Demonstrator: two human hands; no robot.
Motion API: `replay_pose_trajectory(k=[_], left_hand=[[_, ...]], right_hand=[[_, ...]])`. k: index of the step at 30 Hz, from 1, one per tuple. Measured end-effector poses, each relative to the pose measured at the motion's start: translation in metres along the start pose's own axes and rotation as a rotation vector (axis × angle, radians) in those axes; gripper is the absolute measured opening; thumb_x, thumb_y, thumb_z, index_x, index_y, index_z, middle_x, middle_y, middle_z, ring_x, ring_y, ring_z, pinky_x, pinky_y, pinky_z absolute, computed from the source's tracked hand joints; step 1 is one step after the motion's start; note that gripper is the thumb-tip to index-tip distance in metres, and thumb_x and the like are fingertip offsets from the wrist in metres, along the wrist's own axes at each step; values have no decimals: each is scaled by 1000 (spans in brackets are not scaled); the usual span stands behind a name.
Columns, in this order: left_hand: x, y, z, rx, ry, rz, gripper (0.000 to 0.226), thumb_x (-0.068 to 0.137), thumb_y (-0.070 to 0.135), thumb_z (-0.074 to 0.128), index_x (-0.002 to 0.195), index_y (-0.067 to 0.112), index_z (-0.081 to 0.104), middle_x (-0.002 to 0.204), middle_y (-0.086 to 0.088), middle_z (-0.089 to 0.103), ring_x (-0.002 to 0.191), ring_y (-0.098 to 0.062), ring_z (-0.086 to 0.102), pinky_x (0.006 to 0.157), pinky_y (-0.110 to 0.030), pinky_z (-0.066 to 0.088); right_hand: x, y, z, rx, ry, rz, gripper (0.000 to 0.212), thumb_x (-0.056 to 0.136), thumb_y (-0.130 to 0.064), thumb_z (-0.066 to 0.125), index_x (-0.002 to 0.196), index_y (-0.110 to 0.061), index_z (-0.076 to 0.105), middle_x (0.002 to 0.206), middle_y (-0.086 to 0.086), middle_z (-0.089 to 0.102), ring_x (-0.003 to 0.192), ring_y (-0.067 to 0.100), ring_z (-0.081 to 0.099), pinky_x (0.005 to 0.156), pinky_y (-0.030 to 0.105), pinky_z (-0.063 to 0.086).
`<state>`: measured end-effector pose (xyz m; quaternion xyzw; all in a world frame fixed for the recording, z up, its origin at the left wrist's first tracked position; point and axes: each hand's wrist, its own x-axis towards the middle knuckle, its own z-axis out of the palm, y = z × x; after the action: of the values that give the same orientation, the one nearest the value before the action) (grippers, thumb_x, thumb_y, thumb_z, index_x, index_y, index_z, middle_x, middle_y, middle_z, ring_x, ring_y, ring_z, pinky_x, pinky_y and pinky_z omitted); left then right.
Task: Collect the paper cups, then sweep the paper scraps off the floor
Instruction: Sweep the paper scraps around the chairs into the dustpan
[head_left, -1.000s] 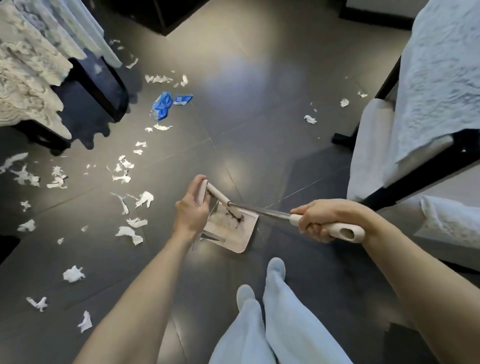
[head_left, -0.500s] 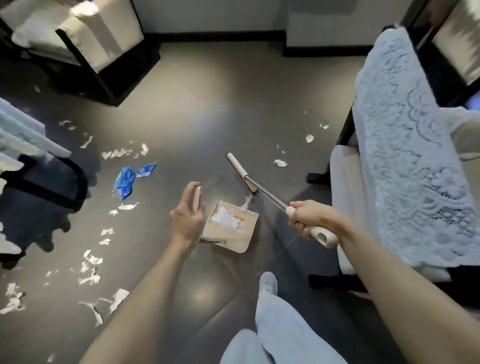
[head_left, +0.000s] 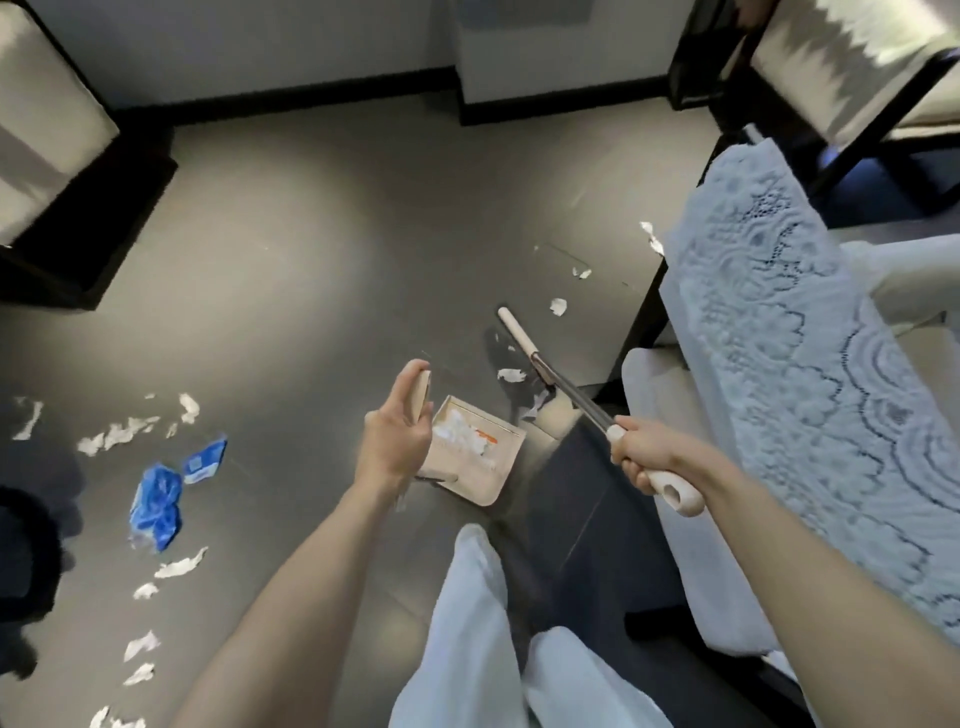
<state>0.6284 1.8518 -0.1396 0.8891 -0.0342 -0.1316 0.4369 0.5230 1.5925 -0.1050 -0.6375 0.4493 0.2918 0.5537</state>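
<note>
Many paper scraps (head_left: 130, 431) lie on the floor (head_left: 311, 270) at the left, and some sit in our dustpan (head_left: 475, 449). Our left hand (head_left: 395, 441) grips the dustpan handle; our right hand (head_left: 647, 454) is clamped on the broom (head_left: 550, 376), near the chair (head_left: 779, 364).

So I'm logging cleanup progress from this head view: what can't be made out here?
- Paper cups: none in view, so collection can't be confirmed.
- Dustpan handle: mostly hidden by the left hand.
- Broom bristles: blurred against dark floor.
- Scraps at left: cut off by the frame's edge.
</note>
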Motion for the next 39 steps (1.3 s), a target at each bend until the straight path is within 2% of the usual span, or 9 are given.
replay_pose_trajectory(k=[2, 5, 9, 14, 19, 24, 29, 34, 39], left_hand=[[27, 5, 4, 8, -73, 4, 45, 92, 20, 56, 120, 54, 47, 90, 1, 67, 78, -20, 63, 71, -23, 47], [63, 15, 8, 20, -139, 32, 45, 93, 22, 53, 117, 58, 46, 85, 9, 64, 70, -3, 60, 61, -11, 44], [92, 26, 13, 26, -155, 26, 41, 93, 21, 52, 122, 50, 49, 92, 4, 65, 70, -6, 59, 65, -17, 44], [104, 31, 13, 51, -124, 35, 39, 93, 17, 51, 121, 44, 50, 82, 3, 63, 61, 2, 56, 53, -1, 34], [100, 27, 4, 29, -69, -20, 35, 94, 20, 52, 117, 46, 48, 74, 13, 58, 59, 1, 54, 58, -17, 35], [92, 7, -20, 31, 12, -50, 35, 94, 19, 52, 112, 48, 48, 71, 6, 56, 53, -5, 49, 50, -12, 38], [92, -15, -46, 25, 109, -112, 34, 93, 18, 55, 111, 46, 50, 72, 9, 57, 52, -11, 48, 58, -32, 45], [109, -31, -60, 46, 162, -97, 38, 91, 16, 57, 114, 46, 51, 74, 10, 59, 53, -4, 51, 56, -16, 41], [145, -37, -68, 17, 159, -85, 39, 90, 17, 56, 117, 45, 51, 79, 10, 60, 60, -10, 53, 67, -26, 43]], right_hand=[[16, -4, -3, 1, 25, 39, 59, 91, 3, 39, 143, -25, 36, 59, 3, 44, 34, 5, 37, 33, 16, 33], [34, -2, 0, 34, 50, 102, 62, 91, 0, 41, 145, -29, 34, 61, 5, 48, 41, 8, 39, 37, 19, 35], [41, -8, 20, 177, -33, 175, 66, 90, -1, 44, 147, -32, 31, 57, 3, 50, 40, 7, 41, 36, 17, 36], [37, -34, 5, 346, -134, 229, 57, 90, 1, 45, 137, -30, 44, 48, -1, 45, 35, 4, 37, 31, 13, 31], [30, -70, -3, 183, -86, 118, 59, 90, 1, 44, 139, -32, 41, 55, 2, 46, 33, 3, 39, 32, 14, 33], [60, -111, -7, 30, -4, 58, 55, 90, 0, 40, 137, -29, 43, 63, 3, 43, 34, 3, 36, 32, 12, 31], [100, -135, 0, -115, -17, 16, 60, 87, 0, 42, 140, -29, 41, 62, 5, 47, 34, 5, 38, 33, 15, 34], [125, -139, 24, -331, -59, -33, 58, 84, -1, 41, 140, -18, 42, 64, 6, 49, 46, 12, 42, 46, 24, 37], [118, -139, 60, -267, -175, 95, 67, 85, -6, 41, 144, -36, 33, 56, -1, 47, 42, 7, 38, 38, 17, 33]])
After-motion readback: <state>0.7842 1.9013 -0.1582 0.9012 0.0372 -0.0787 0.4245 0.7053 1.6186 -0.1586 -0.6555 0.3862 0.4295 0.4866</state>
